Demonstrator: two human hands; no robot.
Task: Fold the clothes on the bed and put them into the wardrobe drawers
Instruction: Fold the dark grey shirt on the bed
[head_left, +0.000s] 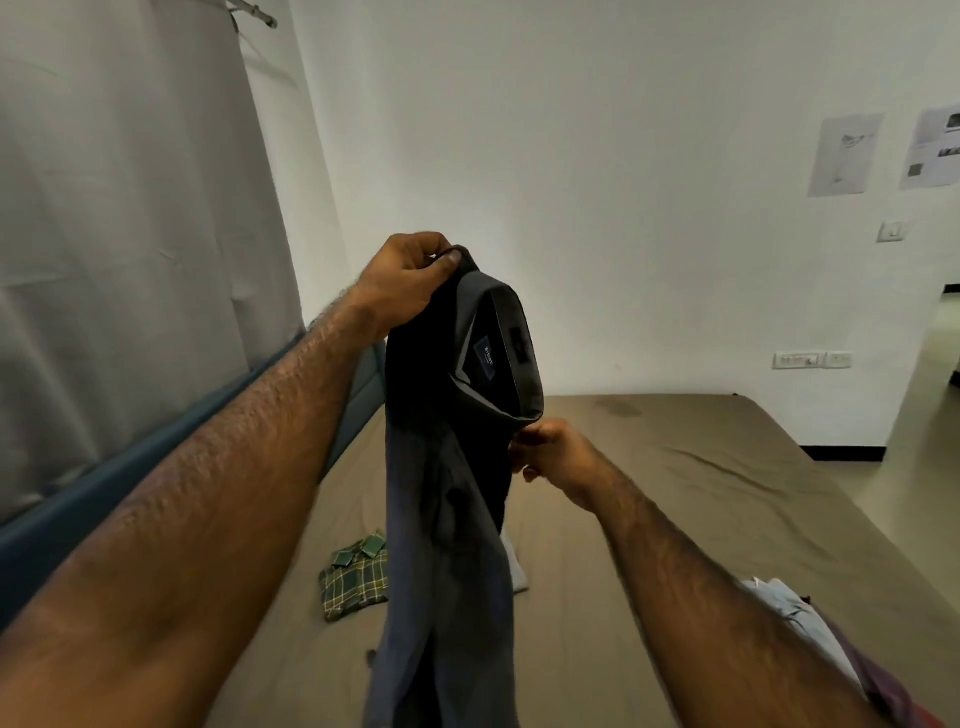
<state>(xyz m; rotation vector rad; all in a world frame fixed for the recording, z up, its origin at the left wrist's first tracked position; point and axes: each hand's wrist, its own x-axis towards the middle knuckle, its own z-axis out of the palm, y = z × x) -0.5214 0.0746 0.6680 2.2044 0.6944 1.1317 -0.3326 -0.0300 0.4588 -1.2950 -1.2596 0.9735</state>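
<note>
Two hands hold one dark grey collared shirt (457, 467) mid-frame, above brown-sheeted bed (675, 519). Left hand (410, 280), upper centre, pinches collar top, thumb and fingers clamped on cloth. Folded green checked shirt (356, 577) lies on bed, lower centre-left. Right hand (556, 457), centre, fingers curled, gripping shirt below collar. Pale and maroon clothes heap (821, 634) at lower right.

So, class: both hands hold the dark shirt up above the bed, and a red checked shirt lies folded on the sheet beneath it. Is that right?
Not quite. The head view shows the checked shirt is green, not red. Both hands, left and right, do hold the dark shirt above the bed.
</note>
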